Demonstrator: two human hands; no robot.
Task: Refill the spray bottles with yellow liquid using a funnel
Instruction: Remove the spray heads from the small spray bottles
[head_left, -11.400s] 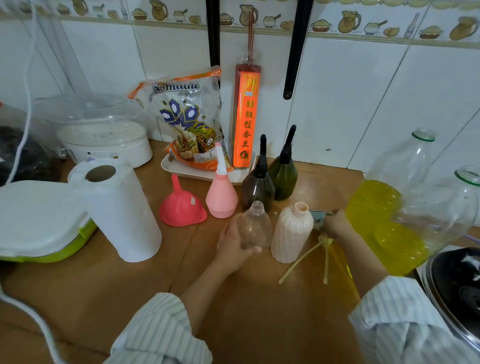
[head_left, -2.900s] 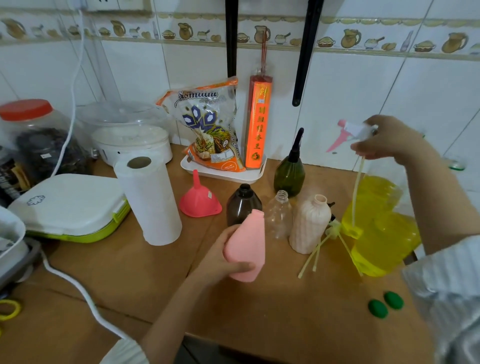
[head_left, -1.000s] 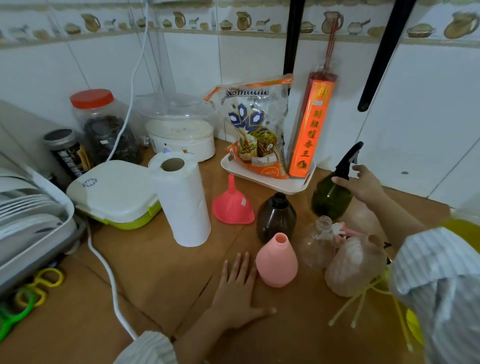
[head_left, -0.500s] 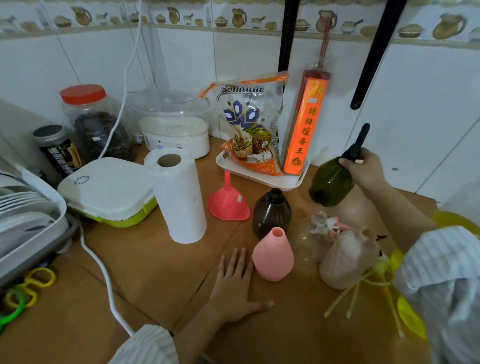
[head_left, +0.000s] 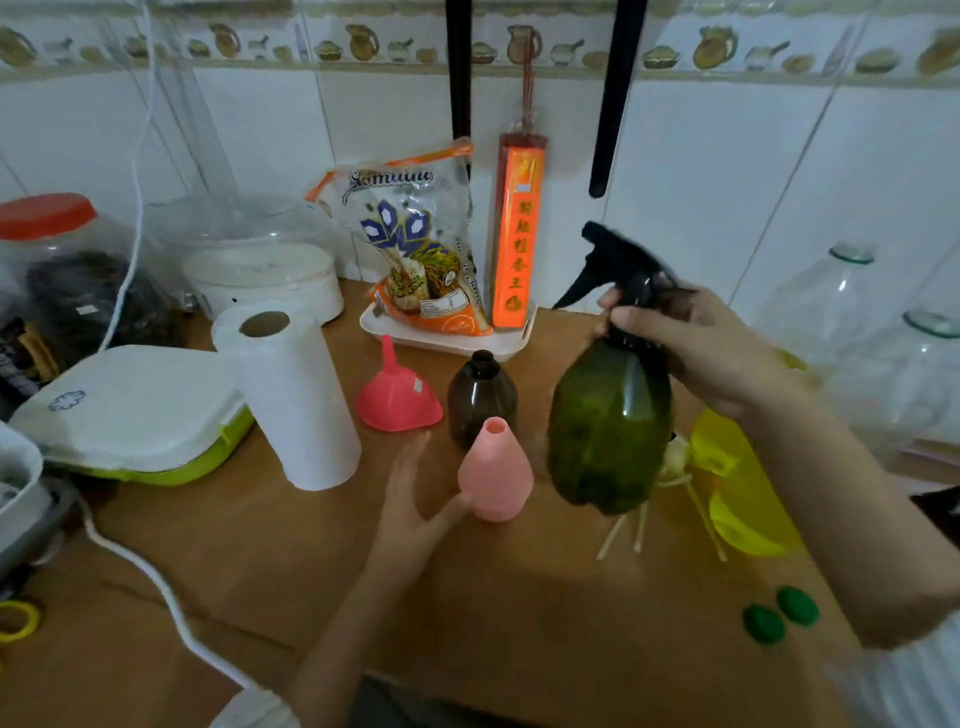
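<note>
The right hand (head_left: 691, 348) grips the green spray bottle (head_left: 608, 426) by its neck, aloft right of the pink bottle (head_left: 496, 478), probably to unscrew its black sprayer. The left hand (head_left: 415, 499), fingers relaxed and straight, touches the pink bottle's left side; the pink funnel (head_left: 397, 397) waits behind it on the bench.

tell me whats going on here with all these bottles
A person is getting spray bottles ready to refill. The right hand grips the green spray bottle by its neck, held above the counter with its black sprayer on. The left hand is open beside the uncapped pink bottle. The pink funnel sits unused, upside down.
</note>
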